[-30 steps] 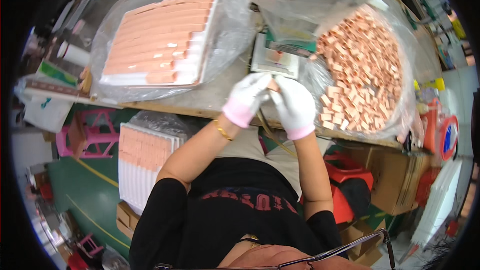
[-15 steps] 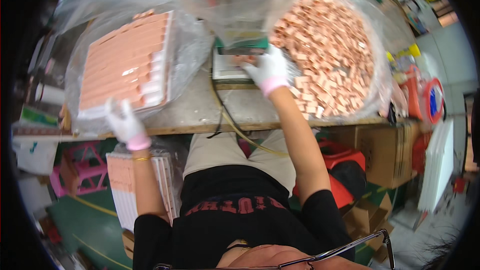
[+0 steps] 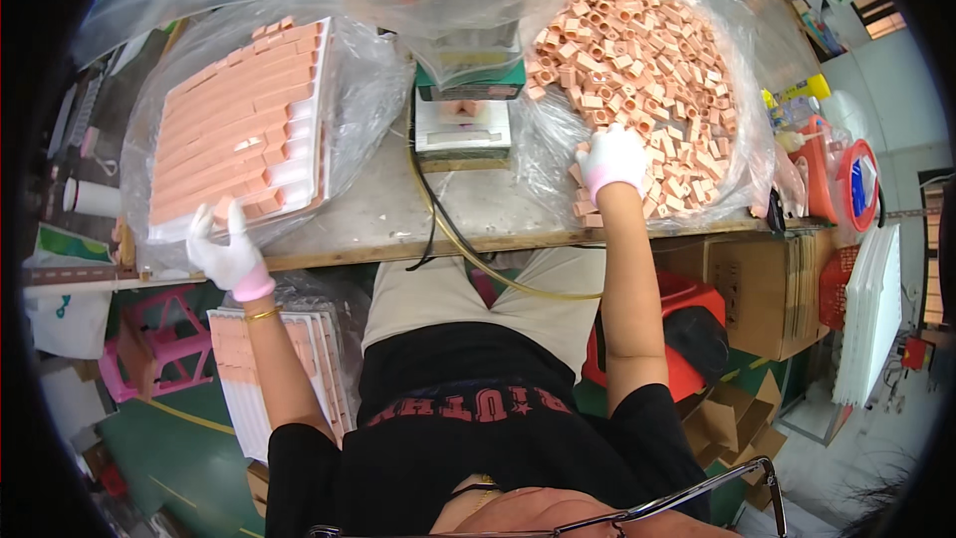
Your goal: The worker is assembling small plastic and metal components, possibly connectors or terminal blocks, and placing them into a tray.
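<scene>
Placing a pink block [image 3: 221, 211] squarely into the tray [image 3: 299, 154] on the worktop [image 3: 398, 214] is best done gently; it is pinched by the left hand [image 3: 227, 257], while the pile of blocks [image 3: 637, 50] is dug into by the right hand [image 3: 610, 159], its grip hidden

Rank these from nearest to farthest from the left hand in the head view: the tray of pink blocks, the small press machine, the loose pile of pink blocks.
1. Tray of pink blocks, touched by the left hand at its near corner.
2. Small press machine, centre of the bench.
3. Loose pile of pink blocks, far right, under the right hand.
</scene>
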Demonstrator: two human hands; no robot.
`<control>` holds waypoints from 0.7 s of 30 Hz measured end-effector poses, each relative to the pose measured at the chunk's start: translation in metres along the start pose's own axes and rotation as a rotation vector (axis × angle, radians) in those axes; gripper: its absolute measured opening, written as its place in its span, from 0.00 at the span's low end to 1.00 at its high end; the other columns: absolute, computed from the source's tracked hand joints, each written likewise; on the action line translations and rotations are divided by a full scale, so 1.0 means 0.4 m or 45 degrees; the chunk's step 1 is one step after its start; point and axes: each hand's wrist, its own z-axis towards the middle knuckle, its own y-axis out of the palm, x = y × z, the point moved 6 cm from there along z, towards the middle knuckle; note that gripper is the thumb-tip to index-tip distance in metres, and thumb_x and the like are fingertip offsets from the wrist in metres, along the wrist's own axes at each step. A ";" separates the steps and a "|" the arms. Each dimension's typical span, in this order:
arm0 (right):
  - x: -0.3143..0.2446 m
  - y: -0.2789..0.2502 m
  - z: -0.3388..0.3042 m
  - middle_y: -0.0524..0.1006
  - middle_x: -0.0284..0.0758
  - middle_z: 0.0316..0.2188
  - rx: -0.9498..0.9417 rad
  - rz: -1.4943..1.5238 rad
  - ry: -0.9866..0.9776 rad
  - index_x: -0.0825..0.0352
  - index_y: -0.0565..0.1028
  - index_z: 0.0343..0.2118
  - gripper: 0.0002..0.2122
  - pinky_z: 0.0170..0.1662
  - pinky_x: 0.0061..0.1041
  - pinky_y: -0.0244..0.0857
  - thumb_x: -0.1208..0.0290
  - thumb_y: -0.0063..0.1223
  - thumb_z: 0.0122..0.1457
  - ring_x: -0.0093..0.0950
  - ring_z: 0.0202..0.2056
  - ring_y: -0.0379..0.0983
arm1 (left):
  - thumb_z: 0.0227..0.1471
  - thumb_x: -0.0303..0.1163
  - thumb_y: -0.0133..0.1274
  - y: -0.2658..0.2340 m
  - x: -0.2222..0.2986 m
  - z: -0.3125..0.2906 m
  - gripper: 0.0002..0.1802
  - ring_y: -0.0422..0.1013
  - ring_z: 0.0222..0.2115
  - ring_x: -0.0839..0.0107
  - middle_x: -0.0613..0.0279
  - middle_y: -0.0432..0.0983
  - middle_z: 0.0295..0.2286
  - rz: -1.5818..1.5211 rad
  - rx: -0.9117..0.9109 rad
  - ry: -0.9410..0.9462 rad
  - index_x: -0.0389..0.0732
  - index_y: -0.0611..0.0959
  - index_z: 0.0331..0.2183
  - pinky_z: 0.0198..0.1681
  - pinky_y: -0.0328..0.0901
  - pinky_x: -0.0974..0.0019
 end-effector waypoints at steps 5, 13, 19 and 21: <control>-0.025 0.028 0.022 0.73 0.38 0.41 0.057 0.024 0.023 0.65 0.80 0.35 0.11 0.47 0.32 0.66 0.66 0.51 0.53 0.34 0.45 0.69 | 0.51 0.27 0.58 0.101 0.246 -0.056 0.17 0.68 0.33 0.78 0.66 0.73 0.35 -0.926 -0.303 -0.524 0.38 0.76 0.44 0.37 0.64 0.76; -0.149 -0.109 -0.111 0.74 0.45 0.39 0.228 1.232 -0.550 0.70 0.72 0.31 0.08 0.44 0.31 0.67 0.72 0.57 0.51 0.39 0.39 0.72 | 0.58 0.32 0.51 0.313 0.421 -0.266 0.14 0.70 0.27 0.76 0.63 0.76 0.34 -2.160 -1.231 -1.675 0.35 0.76 0.44 0.25 0.62 0.79; -0.244 -0.145 -0.165 0.73 0.40 0.35 0.483 1.183 -1.126 0.68 0.71 0.41 0.13 0.40 0.28 0.67 0.74 0.57 0.52 0.37 0.35 0.73 | 0.55 0.32 0.54 0.325 0.433 -0.287 0.15 0.72 0.26 0.79 0.63 0.77 0.32 -1.787 -1.329 -1.569 0.34 0.77 0.42 0.25 0.64 0.79; -0.257 -0.149 -0.174 0.74 0.40 0.36 0.538 1.099 -1.232 0.68 0.72 0.42 0.15 0.40 0.28 0.67 0.73 0.58 0.52 0.37 0.35 0.73 | 0.56 0.33 0.54 0.308 0.429 -0.285 0.15 0.72 0.25 0.79 0.63 0.77 0.32 -1.844 -1.348 -1.604 0.34 0.76 0.42 0.24 0.63 0.79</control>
